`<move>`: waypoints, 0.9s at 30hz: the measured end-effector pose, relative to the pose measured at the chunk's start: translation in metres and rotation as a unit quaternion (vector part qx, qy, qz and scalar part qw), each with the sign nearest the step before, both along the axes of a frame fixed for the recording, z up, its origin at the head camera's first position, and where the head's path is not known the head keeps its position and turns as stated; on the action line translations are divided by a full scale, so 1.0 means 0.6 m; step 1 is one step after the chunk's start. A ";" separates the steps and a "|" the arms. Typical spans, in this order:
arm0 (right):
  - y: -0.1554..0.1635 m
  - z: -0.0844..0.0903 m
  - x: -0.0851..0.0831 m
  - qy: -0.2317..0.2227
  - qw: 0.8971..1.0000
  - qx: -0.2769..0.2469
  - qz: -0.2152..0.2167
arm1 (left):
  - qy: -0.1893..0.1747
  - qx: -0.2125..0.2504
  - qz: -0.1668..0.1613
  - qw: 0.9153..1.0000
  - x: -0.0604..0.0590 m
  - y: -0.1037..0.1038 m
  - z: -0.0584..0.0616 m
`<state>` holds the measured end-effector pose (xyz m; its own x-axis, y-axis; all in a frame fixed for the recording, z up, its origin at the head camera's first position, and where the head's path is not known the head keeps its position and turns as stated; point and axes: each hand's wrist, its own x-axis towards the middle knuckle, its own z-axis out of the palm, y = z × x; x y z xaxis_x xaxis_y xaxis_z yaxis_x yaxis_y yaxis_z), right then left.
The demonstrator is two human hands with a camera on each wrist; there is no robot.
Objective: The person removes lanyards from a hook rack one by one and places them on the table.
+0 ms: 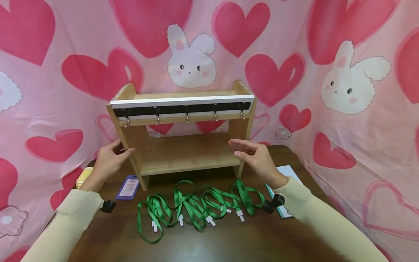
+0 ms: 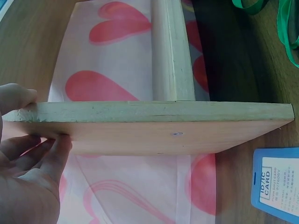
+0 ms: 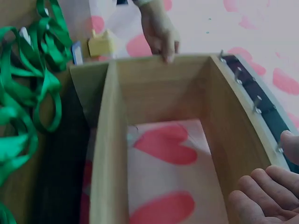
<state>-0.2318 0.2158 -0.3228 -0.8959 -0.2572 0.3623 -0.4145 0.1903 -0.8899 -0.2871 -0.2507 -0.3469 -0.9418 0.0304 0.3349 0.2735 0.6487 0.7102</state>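
A wooden shelf rack [image 1: 183,145] stands upright at the back of the counter [image 1: 203,240], its long axis running left to right between both hands. The left hand [image 1: 109,160] grips the rack's left side panel, fingers curled around its edge. The right hand [image 1: 256,156] hovers flat and released just beside the right panel. Green lanyards [image 1: 196,207] lie in front.

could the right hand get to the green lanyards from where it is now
Probably yes. The right hand is open beside the wooden rack, holding nothing, and the green lanyards lie loose on the table just in front of it, with nothing between them.
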 end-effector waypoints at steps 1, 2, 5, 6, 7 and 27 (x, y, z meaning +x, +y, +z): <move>0.008 0.003 0.001 -0.001 1.000 -0.001 -0.006 | -0.001 0.000 0.000 1.000 0.000 0.000 0.001; 0.015 0.006 0.002 -0.001 1.000 -0.002 -0.012 | 0.000 -0.001 0.000 1.000 0.000 0.001 0.001; 0.040 0.014 0.004 0.008 0.999 0.002 -0.031 | 0.003 -0.002 -0.004 1.000 -0.001 0.002 0.002; 0.048 0.016 0.004 0.015 0.999 0.006 -0.038 | 0.005 -0.003 -0.005 1.000 -0.001 0.003 0.002; 0.056 0.018 0.004 0.022 0.999 0.008 -0.044 | 0.006 -0.002 -0.007 1.000 -0.001 0.003 0.001; 0.213 0.009 -0.048 0.218 0.871 0.375 -0.231 | 0.004 -0.003 -0.008 1.000 -0.003 0.011 0.000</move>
